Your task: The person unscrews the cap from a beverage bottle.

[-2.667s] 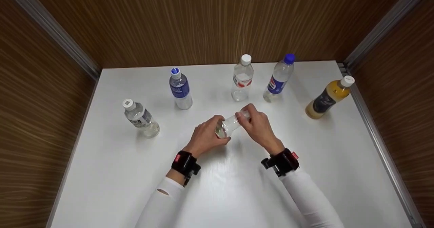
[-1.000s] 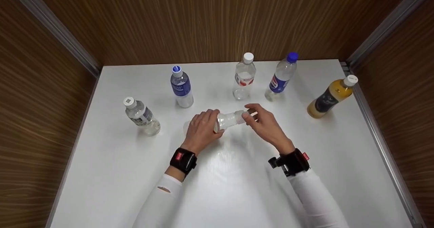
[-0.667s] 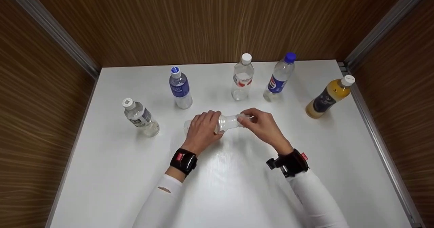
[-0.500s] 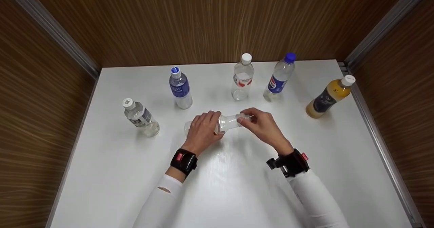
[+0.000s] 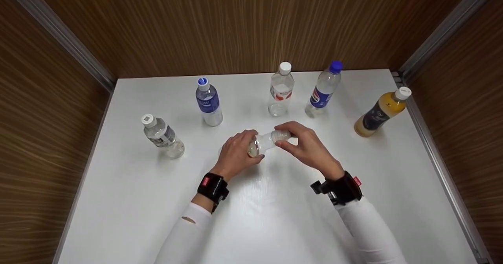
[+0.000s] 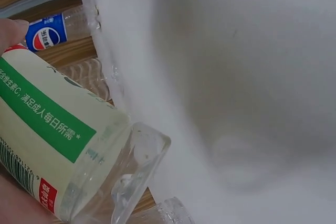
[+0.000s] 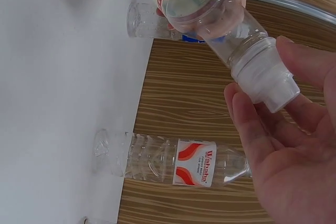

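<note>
My left hand [image 5: 237, 154] grips the body of a clear plastic bottle [image 5: 266, 142], held tilted with its neck toward the right. The left wrist view shows its cream label [image 6: 52, 114] with a green band, and the bottle's clear base. At the neck end sits a translucent white cap [image 7: 265, 74]. My right hand [image 5: 310, 148] has its thumb on one side of this cap and its fingers on the other, pinching it. In the head view the left hand covers most of the label.
Behind the hands stand a bottle with a red-and-white label [image 5: 279, 95], a blue-capped Pepsi bottle [image 5: 324, 89] and a blue-labelled bottle [image 5: 208, 103]. A white-capped bottle [image 5: 163, 136] is at left, an amber drink bottle [image 5: 380, 114] at right. Wood-grain panels [image 5: 251, 28] wall the white table [image 5: 251, 224].
Since half a second ago my left hand has rolled the bottle, and its fingers and thumb now sit farther apart around it. My right thumb and fingers have spread wider about the cap.
</note>
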`<act>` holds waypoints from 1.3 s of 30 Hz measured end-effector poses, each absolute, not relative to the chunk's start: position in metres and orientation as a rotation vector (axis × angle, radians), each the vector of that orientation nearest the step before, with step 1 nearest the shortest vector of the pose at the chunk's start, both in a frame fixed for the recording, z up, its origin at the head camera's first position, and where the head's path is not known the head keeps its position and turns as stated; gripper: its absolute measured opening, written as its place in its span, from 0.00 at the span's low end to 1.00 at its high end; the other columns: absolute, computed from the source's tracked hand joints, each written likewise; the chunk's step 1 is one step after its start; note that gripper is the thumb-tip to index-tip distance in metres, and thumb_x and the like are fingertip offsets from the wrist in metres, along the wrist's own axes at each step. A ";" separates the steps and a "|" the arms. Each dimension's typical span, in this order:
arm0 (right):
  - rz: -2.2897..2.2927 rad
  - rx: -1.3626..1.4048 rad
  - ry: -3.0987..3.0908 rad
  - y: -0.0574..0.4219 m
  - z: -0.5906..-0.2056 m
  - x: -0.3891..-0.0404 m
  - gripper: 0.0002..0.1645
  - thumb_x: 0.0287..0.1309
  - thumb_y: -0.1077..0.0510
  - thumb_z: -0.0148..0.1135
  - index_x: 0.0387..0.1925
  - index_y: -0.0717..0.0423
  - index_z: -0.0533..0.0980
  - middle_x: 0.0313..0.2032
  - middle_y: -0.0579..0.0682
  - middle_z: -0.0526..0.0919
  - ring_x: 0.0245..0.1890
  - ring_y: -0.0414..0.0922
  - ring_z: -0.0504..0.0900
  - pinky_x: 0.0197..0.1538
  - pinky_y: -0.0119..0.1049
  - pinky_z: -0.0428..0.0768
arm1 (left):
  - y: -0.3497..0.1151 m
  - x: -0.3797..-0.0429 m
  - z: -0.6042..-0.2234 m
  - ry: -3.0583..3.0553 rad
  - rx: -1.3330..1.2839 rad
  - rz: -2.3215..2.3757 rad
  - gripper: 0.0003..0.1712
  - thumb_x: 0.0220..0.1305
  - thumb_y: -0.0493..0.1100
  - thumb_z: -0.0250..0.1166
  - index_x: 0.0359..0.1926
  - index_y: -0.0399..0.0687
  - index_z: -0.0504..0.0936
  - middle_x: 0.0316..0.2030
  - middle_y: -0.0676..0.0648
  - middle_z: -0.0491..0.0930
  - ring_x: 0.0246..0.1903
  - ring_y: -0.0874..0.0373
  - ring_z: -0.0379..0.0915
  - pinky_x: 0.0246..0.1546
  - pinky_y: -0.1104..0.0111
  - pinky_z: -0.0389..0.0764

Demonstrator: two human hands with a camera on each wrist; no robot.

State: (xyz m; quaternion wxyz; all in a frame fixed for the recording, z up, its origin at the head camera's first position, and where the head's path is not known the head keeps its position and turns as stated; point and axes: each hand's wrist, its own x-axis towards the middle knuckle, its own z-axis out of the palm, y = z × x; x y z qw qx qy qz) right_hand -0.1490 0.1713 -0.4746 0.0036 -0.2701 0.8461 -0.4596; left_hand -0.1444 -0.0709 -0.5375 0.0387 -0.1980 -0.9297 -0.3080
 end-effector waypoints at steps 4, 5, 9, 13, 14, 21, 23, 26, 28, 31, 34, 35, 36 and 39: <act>-1.400 -0.943 2.680 0.173 -0.471 -0.148 0.21 0.65 0.61 0.71 0.57 0.59 0.78 0.52 0.49 0.83 0.50 0.44 0.81 0.54 0.44 0.80 | -0.071 -0.145 -0.539 -2.829 -0.644 -1.081 0.39 0.54 0.53 0.80 0.63 0.45 0.75 0.51 0.47 0.83 0.47 0.53 0.80 0.50 0.58 0.82; -1.390 -0.962 2.683 0.173 -0.471 -0.148 0.21 0.65 0.62 0.71 0.57 0.58 0.78 0.52 0.49 0.83 0.50 0.44 0.81 0.54 0.45 0.80 | -0.071 -0.145 -0.539 -2.823 -0.651 -1.114 0.39 0.54 0.53 0.80 0.63 0.45 0.74 0.50 0.46 0.83 0.47 0.53 0.80 0.50 0.59 0.82; -1.371 -0.978 2.665 0.173 -0.468 -0.148 0.26 0.64 0.63 0.71 0.62 0.59 0.75 0.56 0.51 0.82 0.53 0.45 0.81 0.57 0.45 0.79 | -0.070 -0.145 -0.540 -2.799 -0.648 -1.162 0.39 0.53 0.52 0.81 0.62 0.44 0.75 0.50 0.46 0.83 0.47 0.52 0.80 0.51 0.57 0.82; -1.408 -0.810 2.633 0.171 -0.468 -0.149 0.40 0.62 0.57 0.74 0.71 0.61 0.67 0.63 0.57 0.78 0.57 0.48 0.82 0.61 0.44 0.80 | -0.069 -0.144 -0.542 -2.774 -0.635 -0.941 0.38 0.54 0.54 0.80 0.61 0.44 0.76 0.49 0.47 0.84 0.46 0.52 0.81 0.50 0.55 0.80; -1.416 -0.741 2.631 0.171 -0.468 -0.150 0.42 0.63 0.54 0.74 0.72 0.62 0.66 0.63 0.58 0.78 0.57 0.50 0.83 0.60 0.45 0.81 | -0.069 -0.145 -0.543 -2.765 -0.633 -0.863 0.38 0.54 0.55 0.80 0.61 0.44 0.76 0.49 0.47 0.83 0.46 0.51 0.81 0.51 0.55 0.79; -1.344 -0.525 2.717 0.169 -0.473 -0.151 0.28 0.67 0.49 0.70 0.58 0.66 0.79 0.49 0.59 0.87 0.39 0.49 0.90 0.42 0.47 0.87 | -0.072 -0.144 -0.544 -2.718 -0.646 -0.543 0.40 0.53 0.55 0.80 0.62 0.45 0.76 0.51 0.45 0.82 0.48 0.48 0.81 0.53 0.55 0.77; -1.329 -0.534 2.723 0.168 -0.474 -0.151 0.25 0.66 0.50 0.70 0.56 0.65 0.81 0.48 0.58 0.88 0.38 0.47 0.89 0.40 0.44 0.86 | -0.072 -0.143 -0.545 -2.726 -0.646 -0.539 0.40 0.53 0.56 0.80 0.62 0.45 0.76 0.52 0.45 0.82 0.49 0.48 0.81 0.53 0.55 0.77; -1.337 -0.543 2.716 0.169 -0.474 -0.151 0.24 0.65 0.52 0.72 0.54 0.65 0.82 0.46 0.58 0.88 0.38 0.47 0.89 0.39 0.42 0.86 | -0.072 -0.143 -0.545 -2.747 -0.645 -0.562 0.40 0.54 0.56 0.80 0.63 0.44 0.76 0.52 0.45 0.82 0.49 0.48 0.81 0.54 0.55 0.77; -1.364 -0.561 2.706 0.169 -0.474 -0.151 0.23 0.64 0.54 0.73 0.54 0.65 0.82 0.47 0.58 0.88 0.39 0.48 0.89 0.41 0.41 0.86 | -0.072 -0.143 -0.545 -2.764 -0.639 -0.591 0.40 0.54 0.56 0.80 0.63 0.44 0.76 0.52 0.45 0.82 0.50 0.48 0.81 0.54 0.54 0.78; -1.420 -0.602 2.675 0.170 -0.474 -0.150 0.23 0.62 0.57 0.74 0.54 0.66 0.81 0.48 0.58 0.87 0.43 0.49 0.89 0.45 0.41 0.87 | -0.072 -0.143 -0.545 -2.789 -0.631 -0.646 0.40 0.55 0.56 0.79 0.63 0.44 0.76 0.52 0.45 0.82 0.49 0.49 0.81 0.54 0.54 0.78; -1.457 -0.654 2.646 0.171 -0.475 -0.150 0.23 0.60 0.59 0.76 0.54 0.66 0.81 0.49 0.57 0.86 0.48 0.50 0.87 0.51 0.42 0.86 | -0.072 -0.142 -0.545 -2.808 -0.632 -0.715 0.39 0.55 0.57 0.79 0.62 0.44 0.76 0.50 0.46 0.83 0.48 0.50 0.81 0.53 0.54 0.78; -1.465 -0.675 2.637 0.171 -0.475 -0.150 0.23 0.59 0.60 0.76 0.54 0.66 0.81 0.49 0.56 0.85 0.49 0.50 0.87 0.52 0.42 0.85 | -0.073 -0.142 -0.545 -2.810 -0.636 -0.737 0.39 0.55 0.57 0.79 0.62 0.45 0.76 0.50 0.47 0.83 0.47 0.50 0.81 0.52 0.54 0.78; -1.464 -0.694 2.633 0.171 -0.475 -0.150 0.24 0.59 0.61 0.76 0.54 0.65 0.80 0.49 0.55 0.85 0.50 0.49 0.86 0.54 0.42 0.84 | -0.073 -0.142 -0.546 -2.813 -0.640 -0.766 0.39 0.55 0.57 0.79 0.62 0.45 0.76 0.49 0.47 0.83 0.47 0.51 0.81 0.52 0.55 0.78; -1.457 -0.770 2.612 0.172 -0.476 -0.150 0.24 0.58 0.62 0.76 0.55 0.64 0.80 0.50 0.53 0.84 0.51 0.48 0.84 0.57 0.43 0.83 | -0.075 -0.140 -0.548 -2.818 -0.651 -0.835 0.39 0.55 0.56 0.79 0.62 0.45 0.76 0.49 0.48 0.83 0.47 0.52 0.81 0.51 0.55 0.78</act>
